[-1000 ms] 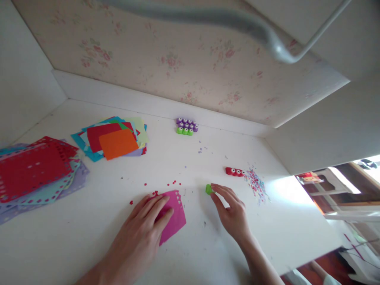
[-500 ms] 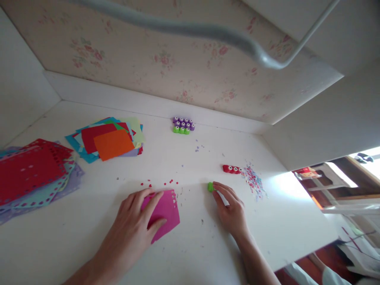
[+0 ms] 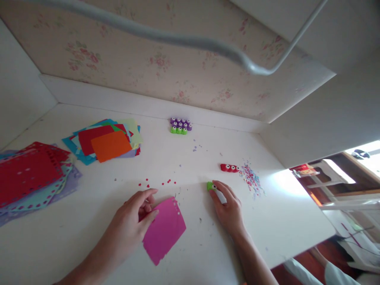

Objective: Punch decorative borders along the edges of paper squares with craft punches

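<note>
A pink paper sheet (image 3: 166, 231) with small punched holes along one edge lies on the white tabletop. My left hand (image 3: 138, 217) is at its upper left side, thumb over the paper's edge, other fingers curled and index finger raised apart. To the right, my right hand (image 3: 227, 202) grips a small green craft punch (image 3: 210, 186) by its sides; its white part shows between thumb and fingers. Several red paper cutouts (image 3: 169, 181) are scattered above the pink sheet. A row of red craft punches (image 3: 229, 168) sits above my right hand.
Purple and green punches (image 3: 178, 130) stand in rows near the back wall. Coloured paper sheets (image 3: 111, 146) are piled at left, with punched sheets (image 3: 32, 174) farther left. Confetti (image 3: 251, 180) lies right of the red punches. A grey metal bar (image 3: 166, 35) crosses above.
The pink sheet has turned and shifted down and right. My left hand has lifted from lying flat over it to its edge. The green punch has tilted slightly in my right hand.
</note>
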`<state>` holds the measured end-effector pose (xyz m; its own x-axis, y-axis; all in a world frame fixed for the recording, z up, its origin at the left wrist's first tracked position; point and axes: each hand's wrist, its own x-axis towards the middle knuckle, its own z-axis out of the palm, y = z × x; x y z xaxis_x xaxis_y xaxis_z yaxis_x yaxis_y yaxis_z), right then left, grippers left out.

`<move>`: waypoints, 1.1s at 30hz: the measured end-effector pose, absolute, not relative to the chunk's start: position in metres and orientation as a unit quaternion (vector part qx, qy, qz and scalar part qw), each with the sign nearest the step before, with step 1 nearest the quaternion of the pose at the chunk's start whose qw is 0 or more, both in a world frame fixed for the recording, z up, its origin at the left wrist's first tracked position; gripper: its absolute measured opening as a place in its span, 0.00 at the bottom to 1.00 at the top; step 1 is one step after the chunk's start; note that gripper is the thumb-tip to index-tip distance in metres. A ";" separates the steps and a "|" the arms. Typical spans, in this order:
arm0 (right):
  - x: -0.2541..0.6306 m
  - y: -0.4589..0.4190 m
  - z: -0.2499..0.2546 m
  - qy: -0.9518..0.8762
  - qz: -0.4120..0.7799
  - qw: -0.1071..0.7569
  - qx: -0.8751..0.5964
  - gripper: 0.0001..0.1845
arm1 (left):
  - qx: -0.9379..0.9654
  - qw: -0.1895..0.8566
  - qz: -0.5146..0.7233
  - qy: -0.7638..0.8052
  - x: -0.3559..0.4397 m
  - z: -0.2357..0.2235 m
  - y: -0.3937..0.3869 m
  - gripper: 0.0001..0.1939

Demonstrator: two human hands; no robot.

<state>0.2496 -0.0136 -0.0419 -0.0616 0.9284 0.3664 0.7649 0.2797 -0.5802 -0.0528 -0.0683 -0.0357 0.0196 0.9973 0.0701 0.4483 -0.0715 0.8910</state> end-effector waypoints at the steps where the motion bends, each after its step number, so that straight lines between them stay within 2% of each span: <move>1: 0.250 -0.014 -0.042 -0.715 0.118 0.349 -0.594 0.14 | 0.602 0.379 0.394 0.582 -0.053 -0.034 -0.067 0.15; 6: 0.251 -0.014 -0.043 -0.703 0.132 0.353 -0.603 0.14 | 0.554 0.451 0.402 0.573 -0.054 -0.022 -0.061 0.14; 15: 0.251 -0.015 -0.042 -0.634 0.199 0.403 -0.629 0.18 | 0.564 0.437 0.369 0.595 -0.055 -0.026 -0.062 0.16; 18: 0.252 -0.013 -0.042 -0.608 0.226 0.430 -0.628 0.19 | 0.609 0.385 0.364 0.590 -0.054 -0.030 -0.064 0.13; 25: 0.250 -0.012 -0.045 -0.594 0.245 0.444 -0.624 0.19 | 0.729 0.155 0.391 0.540 -0.054 -0.031 -0.066 0.07; 29: 0.258 -0.004 -0.039 -0.605 0.224 0.471 -0.601 0.16 | 0.775 0.104 0.361 0.508 -0.053 -0.024 -0.070 0.09; 33: 0.289 0.027 -0.023 -0.611 0.143 0.487 -0.608 0.16 | 0.810 0.078 0.286 0.507 -0.048 -0.020 -0.077 0.12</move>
<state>0.2893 0.0269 -0.0230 0.2135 0.8815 0.4213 0.6027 0.2206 -0.7669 -0.0478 -0.0772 -0.0205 0.3234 0.8648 0.3841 0.7760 -0.4746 0.4153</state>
